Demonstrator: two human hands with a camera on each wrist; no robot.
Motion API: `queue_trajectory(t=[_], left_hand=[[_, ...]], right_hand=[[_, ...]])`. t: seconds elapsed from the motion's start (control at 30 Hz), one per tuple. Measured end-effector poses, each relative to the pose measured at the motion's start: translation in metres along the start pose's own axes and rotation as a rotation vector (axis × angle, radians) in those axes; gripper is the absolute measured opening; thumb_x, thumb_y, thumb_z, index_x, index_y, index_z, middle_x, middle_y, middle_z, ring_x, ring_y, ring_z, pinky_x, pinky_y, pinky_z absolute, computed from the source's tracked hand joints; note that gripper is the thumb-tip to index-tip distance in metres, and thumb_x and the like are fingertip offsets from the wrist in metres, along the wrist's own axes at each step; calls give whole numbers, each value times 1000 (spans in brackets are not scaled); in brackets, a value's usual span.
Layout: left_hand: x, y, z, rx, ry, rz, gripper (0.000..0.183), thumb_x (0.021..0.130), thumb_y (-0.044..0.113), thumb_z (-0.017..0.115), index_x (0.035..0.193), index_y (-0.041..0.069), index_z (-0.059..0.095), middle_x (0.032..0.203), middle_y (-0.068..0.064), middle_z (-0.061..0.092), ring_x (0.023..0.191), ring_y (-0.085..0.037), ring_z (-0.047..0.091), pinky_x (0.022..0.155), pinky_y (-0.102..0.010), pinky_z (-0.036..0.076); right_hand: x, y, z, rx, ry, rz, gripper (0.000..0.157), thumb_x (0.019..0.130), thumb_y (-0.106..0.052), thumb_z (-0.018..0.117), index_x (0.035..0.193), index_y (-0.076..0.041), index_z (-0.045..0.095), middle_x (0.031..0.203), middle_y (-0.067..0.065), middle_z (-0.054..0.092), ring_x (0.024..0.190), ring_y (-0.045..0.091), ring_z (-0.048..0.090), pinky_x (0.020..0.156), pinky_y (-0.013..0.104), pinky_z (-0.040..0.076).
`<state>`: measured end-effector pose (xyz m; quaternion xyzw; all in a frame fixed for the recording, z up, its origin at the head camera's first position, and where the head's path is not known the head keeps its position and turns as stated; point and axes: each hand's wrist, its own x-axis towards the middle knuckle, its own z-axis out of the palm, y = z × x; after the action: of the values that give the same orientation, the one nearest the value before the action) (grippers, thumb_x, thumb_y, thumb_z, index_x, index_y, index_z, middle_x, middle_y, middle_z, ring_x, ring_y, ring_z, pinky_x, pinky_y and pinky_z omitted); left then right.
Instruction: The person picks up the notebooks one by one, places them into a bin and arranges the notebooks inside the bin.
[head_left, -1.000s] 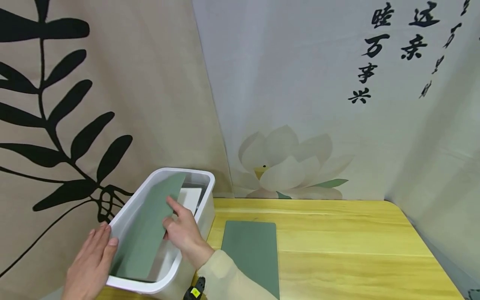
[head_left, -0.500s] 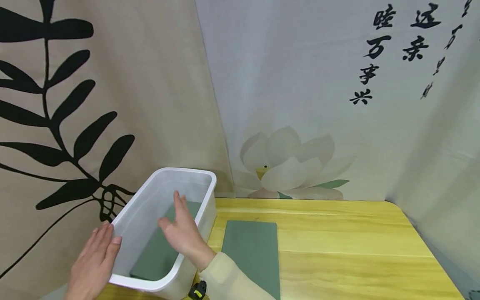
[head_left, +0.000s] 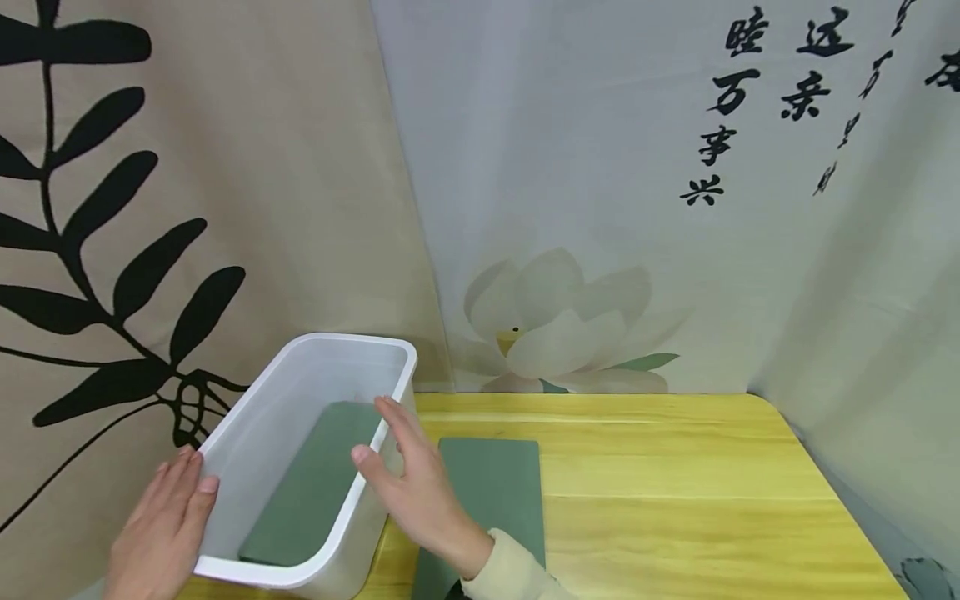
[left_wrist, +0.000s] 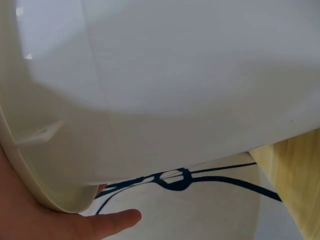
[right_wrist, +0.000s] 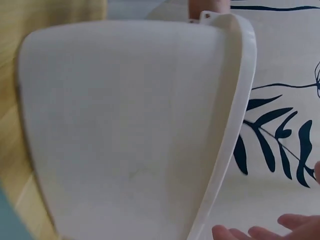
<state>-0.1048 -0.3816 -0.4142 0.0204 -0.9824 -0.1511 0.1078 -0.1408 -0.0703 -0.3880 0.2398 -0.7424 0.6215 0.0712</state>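
Observation:
A deep white plastic bin [head_left: 315,379] stands at the left of the table. Flat on its floor lies a dull green rectangular board [head_left: 311,483]. My left hand [head_left: 161,521] rests on the bin's left rim with its fingers extended; in the left wrist view a finger [left_wrist: 117,223] shows below the rim. Over the right rim is my right hand [head_left: 420,483], fingers spread and holding nothing. Whether its fingertips touch the rim, I cannot tell. A second green board [head_left: 491,483] lies on the table right of the bin, partly covered by my right forearm.
The yellow wooden table [head_left: 645,492] extends to the right. Behind it hangs a pale curtain [head_left: 585,167] with a lotus print and black characters. A beige curtain [head_left: 285,208] with dark leaves stands close behind and left of the bin.
The green board, tilted in the bin under my right hand a second ago, now lies flat on the bottom. My right hand has withdrawn rightward to the rim. The left hand stays at its rim.

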Motion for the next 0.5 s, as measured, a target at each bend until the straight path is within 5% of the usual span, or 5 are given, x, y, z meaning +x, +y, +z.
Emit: queue_trajectory(t=[0.17,0.5], left_hand=[[2,2,-3,4,-48,-32,65,107,38,20,146,-15,15,154,-31,2,141,-49,-5,109,-67,1],[2,3,-3,19,-41,-52,66,107,40,20,146,-13,17,154,-30,5,141,-49,-3,104,-72,12]], right_hand=[[-15,15,-27,-93,11,8,59,99,-40,54,151,-23,34,154,-4,32,138,25,33,105,63,31],[-39,58,-75,-271,2,117,68,96,-53,52,153,-24,27,158,-4,22,140,28,30,105,61,33]])
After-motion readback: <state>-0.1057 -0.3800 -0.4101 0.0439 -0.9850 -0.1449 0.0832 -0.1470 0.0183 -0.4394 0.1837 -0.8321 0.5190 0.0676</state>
